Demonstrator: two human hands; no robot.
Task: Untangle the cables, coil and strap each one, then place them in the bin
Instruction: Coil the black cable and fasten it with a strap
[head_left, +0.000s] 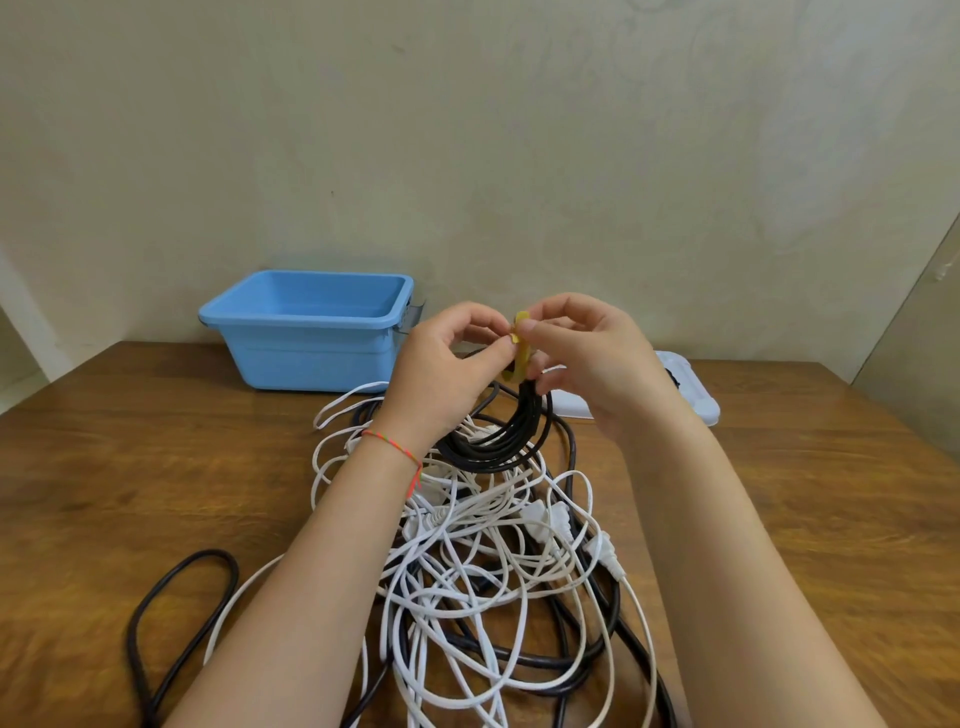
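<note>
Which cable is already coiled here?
The black coil hanging from both hands, a yellow strap going round its top. The white cables and other black ones lie tangled on the table.

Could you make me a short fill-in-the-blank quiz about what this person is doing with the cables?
1. Both hands hold a ____ strap at the top of the coiled black cable.
2. The bin at the back of the table is ____ in colour.
3. The tangled pile under the hands is mostly ____ cables.
4. The left hand wears a thread bracelet on its ____.

Missing words: yellow; blue; white; wrist
</note>
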